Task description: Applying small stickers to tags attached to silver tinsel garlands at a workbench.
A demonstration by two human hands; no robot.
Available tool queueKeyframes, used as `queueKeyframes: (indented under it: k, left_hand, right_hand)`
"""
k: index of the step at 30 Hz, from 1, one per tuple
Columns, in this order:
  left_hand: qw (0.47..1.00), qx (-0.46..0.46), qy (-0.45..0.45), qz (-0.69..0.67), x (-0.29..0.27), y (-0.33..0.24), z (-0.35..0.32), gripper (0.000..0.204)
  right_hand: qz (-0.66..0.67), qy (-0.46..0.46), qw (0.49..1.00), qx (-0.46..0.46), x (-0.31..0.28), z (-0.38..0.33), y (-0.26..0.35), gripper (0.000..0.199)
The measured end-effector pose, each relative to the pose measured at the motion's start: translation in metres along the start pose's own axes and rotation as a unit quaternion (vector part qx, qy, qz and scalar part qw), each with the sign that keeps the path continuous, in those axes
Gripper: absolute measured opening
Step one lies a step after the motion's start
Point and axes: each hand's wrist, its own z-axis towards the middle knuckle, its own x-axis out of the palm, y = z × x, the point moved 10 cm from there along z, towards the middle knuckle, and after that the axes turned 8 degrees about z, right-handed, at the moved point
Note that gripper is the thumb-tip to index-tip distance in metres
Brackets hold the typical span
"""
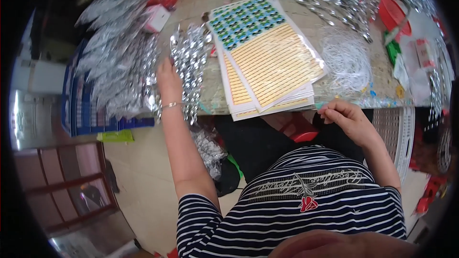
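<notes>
Silver strips: the shiny, twisted metallic-looking strips (pixel 191 62) lie in a loose bunch at 11 o'clock from the middle of our view, their lower ends hanging over the near edge of the worn grey-brown table (pixel 220 107).
Left hand: our bare left hand (pixel 169 79), with a thin bracelet on its wrist, reaches to 10 o'clock, fingertips at the left margin of that bunch; we cannot tell whether they grip a strip or only rest there.
Right hand: our bare right hand (pixel 346 117) is at 3 o'clock by the table edge, thumb and forefinger drawn together; we cannot tell if anything thin sits between them. The two hands are well apart.
Step at the bunch: we judge that we are picking at or sorting out the strips with the left hand, while the right waits or steadies something too fine to see.
Next move on the strips: it seems to call for a light pinch on one strip near its end, then a gentle draw toward 4 o'clock so its neighbours do not tangle.
Foil heap: a large pile of silvery, frilled foil pieces (pixel 112 71) fills 10 o'clock, over a blue plastic crate (pixel 76 117).
Printed sheets: a stack of glossy yellow-striped and blue-green patterned sheets (pixel 272 67) lies at 1 o'clock.
White threads: a loose tangle of fine white threads (pixel 346 64) sits at 2 o'clock, just beyond our right hand.
</notes>
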Motion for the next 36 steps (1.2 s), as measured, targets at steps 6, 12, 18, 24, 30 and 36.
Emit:
queueKeyframes:
  k: [6,12,18,24,30,36]
  left_hand:
    - [0.979,-0.116,-0.098,-0.136,-0.006,0.041,-0.016,0.035]
    - [0.944,-0.145,-0.214,-0.206,-0.061,-0.026,-0.068,0.032]
    - [0.902,-0.269,-0.185,-0.282,-0.051,-0.042,-0.135,0.028]
    - [0.919,-0.217,-0.132,-0.300,-0.041,-0.064,-0.178,0.023]
    - [0.917,-0.209,-0.084,-0.328,-0.035,-0.083,-0.181,0.022]
    - [0.910,-0.143,-0.042,-0.386,-0.024,-0.130,-0.166,0.025]
  right_hand:
    - [-0.160,-0.031,0.985,-0.049,-0.036,0.022,0.021,0.025]
    - [-0.277,-0.165,0.929,-0.184,-0.112,0.108,0.069,0.032]
    - [-0.536,-0.292,0.762,-0.215,-0.154,0.201,0.067,0.024]
    - [-0.514,-0.338,0.762,-0.202,-0.161,0.210,0.073,0.019]
    - [-0.219,-0.232,0.936,-0.150,-0.164,0.172,0.092,0.019]
    - [0.030,-0.162,0.972,-0.166,-0.136,0.080,0.074,0.025]
